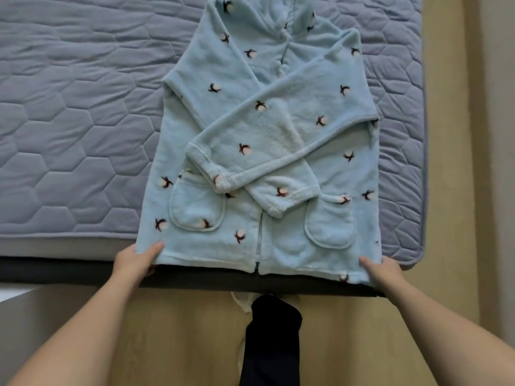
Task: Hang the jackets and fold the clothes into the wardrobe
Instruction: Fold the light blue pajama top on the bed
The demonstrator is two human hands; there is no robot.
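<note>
Clearly mid-fold: the fleece top [264, 129] lay sleeves-crossed on the bed [69, 107], left hand [133, 260] and right hand [386, 270] pinching its hem corners; next, the hem likely needed lifting evenly toward the collar.

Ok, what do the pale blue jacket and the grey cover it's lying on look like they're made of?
The jacket looks like soft fleece or plush: a fuzzy matte nap, thick rounded edges at cuffs and pockets, and a small printed motif. The bed cover looks like smooth quilted fabric: stitched hexagon lines with slight puffing between them and a faint sheen. The exact fibres cannot be told.
</note>
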